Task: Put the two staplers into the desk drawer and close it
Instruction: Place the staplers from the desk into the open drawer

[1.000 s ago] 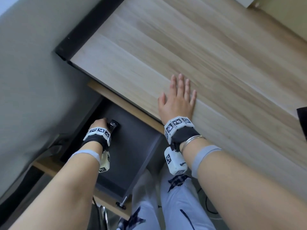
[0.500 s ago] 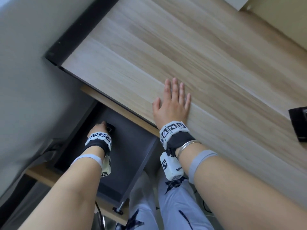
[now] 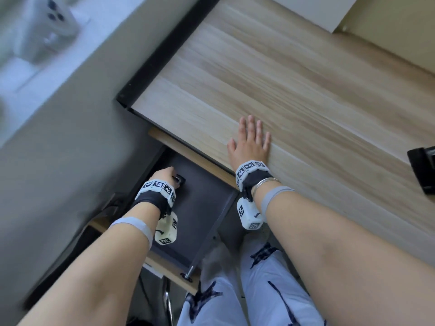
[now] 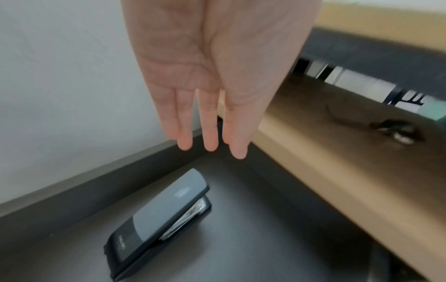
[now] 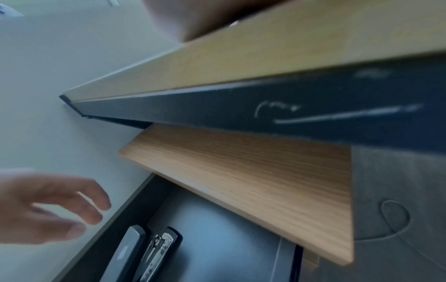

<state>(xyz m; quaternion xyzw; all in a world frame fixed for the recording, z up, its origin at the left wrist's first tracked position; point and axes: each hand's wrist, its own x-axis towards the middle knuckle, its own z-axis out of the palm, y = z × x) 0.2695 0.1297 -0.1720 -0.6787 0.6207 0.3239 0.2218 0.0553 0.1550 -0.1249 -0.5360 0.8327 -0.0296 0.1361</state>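
Observation:
A dark grey stapler [image 4: 156,219] lies on the floor of the open dark drawer [image 3: 207,208], close to its left wall. My left hand [image 4: 210,133] hovers just above it with straight fingers, touching nothing; the head view shows that hand [image 3: 162,175] over the drawer's back left part, with the stapler [image 3: 180,179] peeking out beside it. The right wrist view also catches the stapler [image 5: 144,253] and the left hand [image 5: 60,209]. My right hand [image 3: 249,142] lies flat on the wooden desk [image 3: 306,90] near its front edge. A second black stapler [image 3: 422,169] sits at the desk's right edge, partly cut off.
The drawer front [image 3: 169,269] with its small metal knob [image 3: 188,275] juts out toward my legs in white trousers [image 3: 259,290]. A grey wall [image 3: 58,137] runs along the drawer's left side. A blurred white object [image 3: 47,27] stands at the upper left.
My left hand, earlier down on the stapler in the drawer, now has its fingers straight above it. The right hand stays flat on the desk. The head view has swung.

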